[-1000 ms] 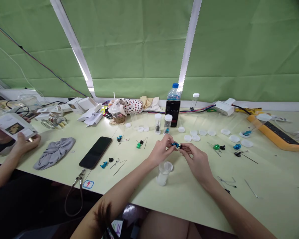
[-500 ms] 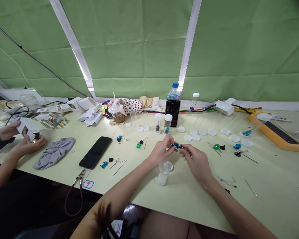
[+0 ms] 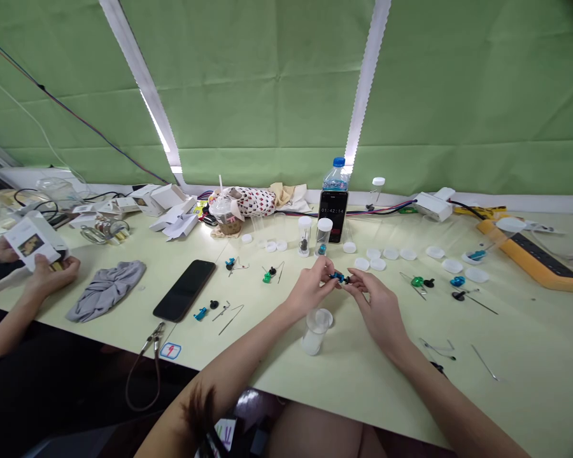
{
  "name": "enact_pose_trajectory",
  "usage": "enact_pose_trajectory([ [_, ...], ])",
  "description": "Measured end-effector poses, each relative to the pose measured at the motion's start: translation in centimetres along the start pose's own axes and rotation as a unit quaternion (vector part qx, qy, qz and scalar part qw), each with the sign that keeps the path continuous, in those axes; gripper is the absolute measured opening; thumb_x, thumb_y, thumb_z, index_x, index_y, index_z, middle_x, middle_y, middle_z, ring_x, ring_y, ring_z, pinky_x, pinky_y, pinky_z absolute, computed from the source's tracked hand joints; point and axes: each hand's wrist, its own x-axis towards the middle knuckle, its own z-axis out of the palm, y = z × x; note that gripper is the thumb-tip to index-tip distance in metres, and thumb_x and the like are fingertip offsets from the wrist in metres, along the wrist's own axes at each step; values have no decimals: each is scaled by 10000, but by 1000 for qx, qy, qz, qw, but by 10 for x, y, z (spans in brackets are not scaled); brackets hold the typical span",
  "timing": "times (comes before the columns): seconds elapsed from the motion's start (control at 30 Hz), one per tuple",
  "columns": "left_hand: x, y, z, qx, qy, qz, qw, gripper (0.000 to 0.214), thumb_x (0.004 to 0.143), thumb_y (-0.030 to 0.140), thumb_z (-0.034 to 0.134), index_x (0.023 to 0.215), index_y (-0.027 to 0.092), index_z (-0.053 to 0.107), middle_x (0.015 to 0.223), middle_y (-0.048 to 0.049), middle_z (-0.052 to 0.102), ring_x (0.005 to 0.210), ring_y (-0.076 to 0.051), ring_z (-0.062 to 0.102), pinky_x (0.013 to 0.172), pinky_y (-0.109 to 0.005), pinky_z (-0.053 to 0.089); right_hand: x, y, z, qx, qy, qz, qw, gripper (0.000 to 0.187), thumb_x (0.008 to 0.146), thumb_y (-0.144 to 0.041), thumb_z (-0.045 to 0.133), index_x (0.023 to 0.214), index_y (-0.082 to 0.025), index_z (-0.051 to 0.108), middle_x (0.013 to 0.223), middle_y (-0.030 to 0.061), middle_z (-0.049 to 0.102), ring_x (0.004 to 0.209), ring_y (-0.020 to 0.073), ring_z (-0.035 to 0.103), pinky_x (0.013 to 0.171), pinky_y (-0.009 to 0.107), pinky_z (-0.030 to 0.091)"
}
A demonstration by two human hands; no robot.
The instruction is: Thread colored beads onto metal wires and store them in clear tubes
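Between my fingertips is a small blue plastic part point(image 3: 337, 276) with a dark end piece point(image 3: 347, 280). My left hand point(image 3: 310, 287) pinches the blue part. From the other side, my right hand point(image 3: 377, 310) closes finger and thumb on the dark end; the fingers partly hide both. Just below stands an open clear plastic tube point(image 3: 314, 334), a white cap point(image 3: 325, 317) beside it. Capped tubes with parts inside, one holding a dark piece point(image 3: 304, 236) and one a blue piece point(image 3: 323, 236), stand behind my hands.
Sets of coloured parts, black knobs and bent wires lie left point(image 3: 200, 313) and right point(image 3: 417, 281). A phone timer point(image 3: 333, 216) leans on a bottle point(image 3: 337, 176). Another phone point(image 3: 184, 291), a grey cloth point(image 3: 106, 291) and an orange power strip point(image 3: 535, 261) lie about. At left, a co-worker's hands hold a white box point(image 3: 34, 240).
My hands keep nearly the same place and grip on the blue part. The co-worker's white box has turned and moved left. The view has shifted slightly.
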Motion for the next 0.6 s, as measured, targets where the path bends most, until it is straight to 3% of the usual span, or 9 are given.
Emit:
enact_pose_trajectory([
  [0.23, 0, -3, 2, -27, -3, -6, 1000, 188, 838, 298, 520, 876, 201, 363, 924, -48, 646, 757, -141, 659, 692, -266, 489, -1, 0, -1, 36, 6, 6, 999, 276, 880, -428, 464, 985, -205, 589, 939, 67, 669, 818, 204, 628, 751, 353, 493],
  [0.6, 0, -4, 2, 4, -15, 1, 1000, 171, 838, 310, 512, 884, 202, 386, 962, -51, 650, 775, -143, 661, 701, -269, 495, -1, 2, -2, 39, -10, 34, 999, 279, 874, -421, 452, 955, -207, 612, 871, 68, 686, 762, 213, 629, 672, 343, 488],
])
